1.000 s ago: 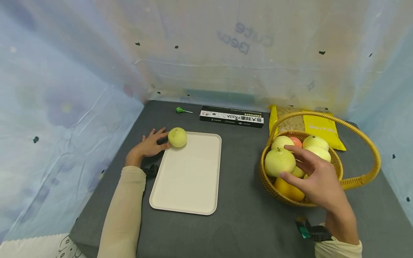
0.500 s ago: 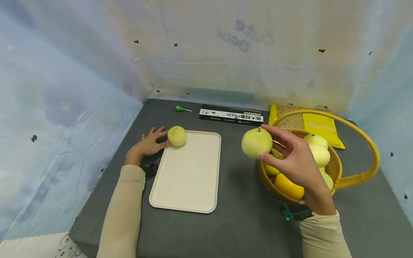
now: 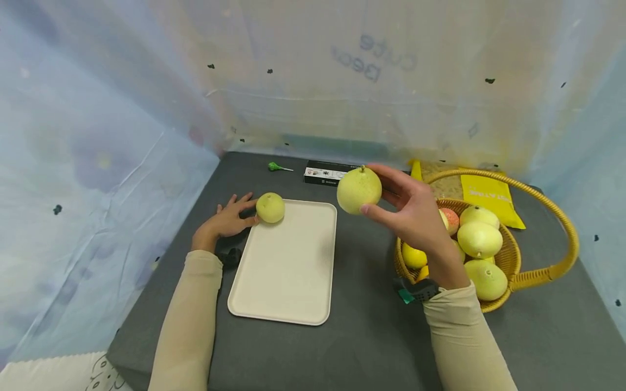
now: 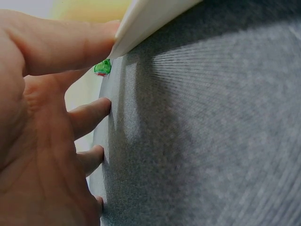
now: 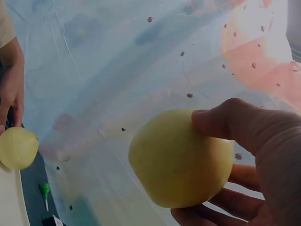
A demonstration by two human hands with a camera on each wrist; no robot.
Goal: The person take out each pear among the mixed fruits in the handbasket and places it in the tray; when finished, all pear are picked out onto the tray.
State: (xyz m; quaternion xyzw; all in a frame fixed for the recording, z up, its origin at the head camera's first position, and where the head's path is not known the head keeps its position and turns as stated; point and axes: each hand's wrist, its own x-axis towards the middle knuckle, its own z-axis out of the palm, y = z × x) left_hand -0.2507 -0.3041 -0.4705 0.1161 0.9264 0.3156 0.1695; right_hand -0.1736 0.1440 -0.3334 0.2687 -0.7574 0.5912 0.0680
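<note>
My right hand point(image 3: 409, 210) grips a round yellow-green pear point(image 3: 358, 191), left hand point(image 3: 229, 218) relaxed; seemingly mid-carry, next lowering inside the rectangular cream tray's point(image 3: 286, 266) edge.

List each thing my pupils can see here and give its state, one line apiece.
Held pear: lifted in the right grip, stem up
Other pear: resting at the tray's far left corner, beside the left grip
Tray: lying flat
Basket: upright, loaded with fruit, handle up
Black box: lying flat, partly hidden
Yellow packet: lying behind the basket
Green-headed stick: lying on its side
</note>
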